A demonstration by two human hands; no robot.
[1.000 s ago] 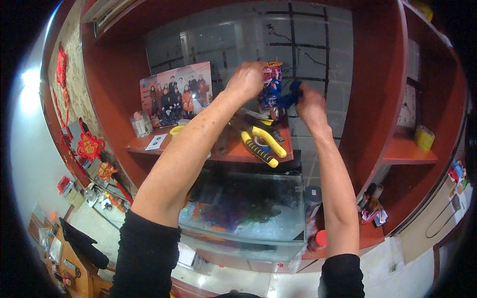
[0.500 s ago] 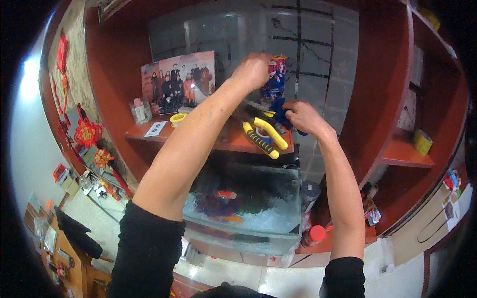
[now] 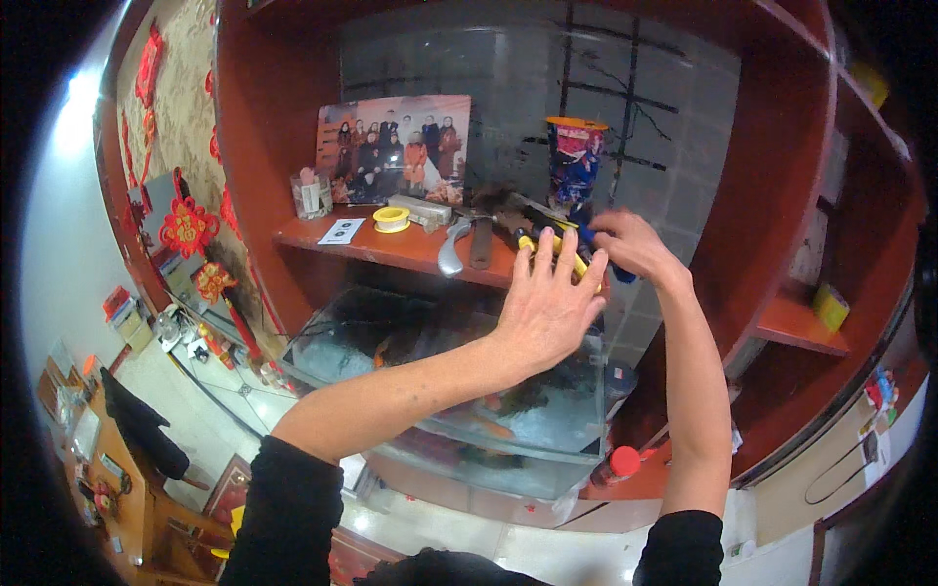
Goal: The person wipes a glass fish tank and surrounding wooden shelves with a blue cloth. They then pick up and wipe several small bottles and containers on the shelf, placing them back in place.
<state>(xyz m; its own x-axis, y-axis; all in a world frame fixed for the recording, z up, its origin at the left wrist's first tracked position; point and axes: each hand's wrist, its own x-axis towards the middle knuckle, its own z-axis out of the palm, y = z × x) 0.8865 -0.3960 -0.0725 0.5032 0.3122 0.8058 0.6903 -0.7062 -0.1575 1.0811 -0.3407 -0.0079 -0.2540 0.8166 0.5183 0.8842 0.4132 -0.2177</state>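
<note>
My left hand is open, fingers spread, with its fingertips over yellow-handled pliers at the front right of the wooden shelf. Those fingers hide most of the pliers. Just to the right, my right hand has its fingers curled onto a dark blue thing whose kind I cannot make out. Behind both hands stands a tall patterned cup with an orange rim. Left of the pliers, a grey curved handle and a dark brown handle stick out over the shelf's edge.
On the shelf are a yellow tape roll, a white card, a clear container and a large group photo. Below stands a glass fish tank. A red-lidded jar is beside it.
My left hand has come away from the patterned cup and down over the pliers, its fingers now spread. My right hand stays at the dark blue thing. The view has shifted somewhat.
</note>
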